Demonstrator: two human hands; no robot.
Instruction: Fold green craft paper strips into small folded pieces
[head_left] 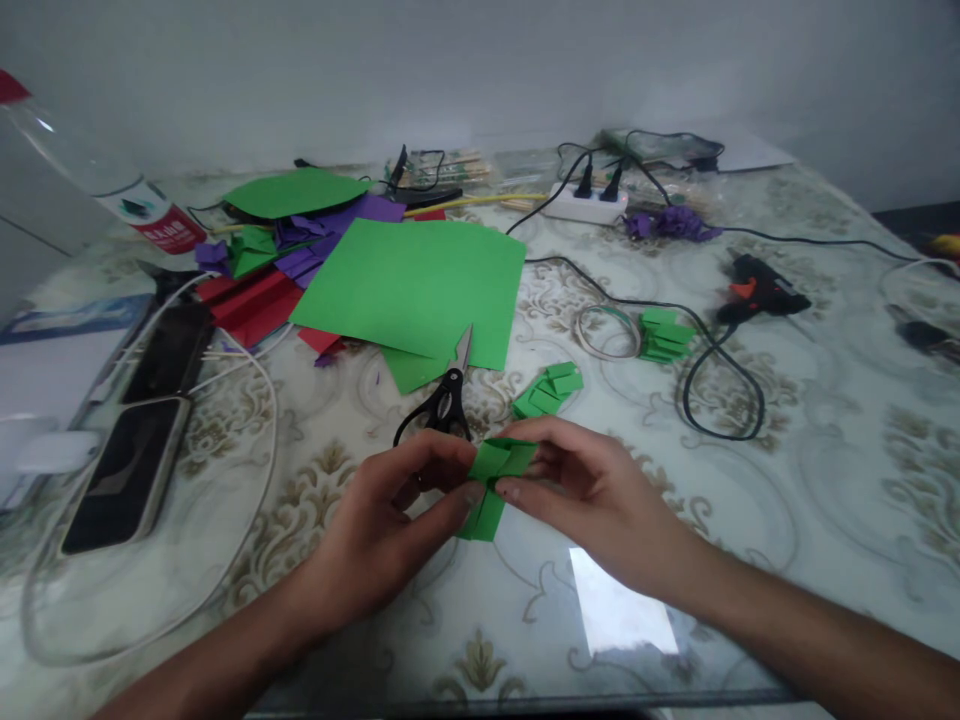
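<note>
Between my two hands is a folded piece of green paper (486, 515), creased along its length with its upper end folded over. My left hand (401, 495) pinches its left edge between thumb and fingers. On the other edge, my right hand (577, 480) grips it the same way, with some fingertips hidden behind the paper. Just beyond lie black-handled scissors (452, 385), blades pointing away and resting over a large green sheet (420, 280). A folded green paper piece (549, 390) sits past my right hand, and another folded green stack (664, 335) lies farther right beside a tape ring (607, 332).
A black glue gun (763, 290) with a looping cord lies at right. Behind is a white power strip (586, 204) with plugs. Red paper (251, 305) and purple scraps are heaped at left, near a bottle (150, 210). A phone (127, 475) and white cable lie at left.
</note>
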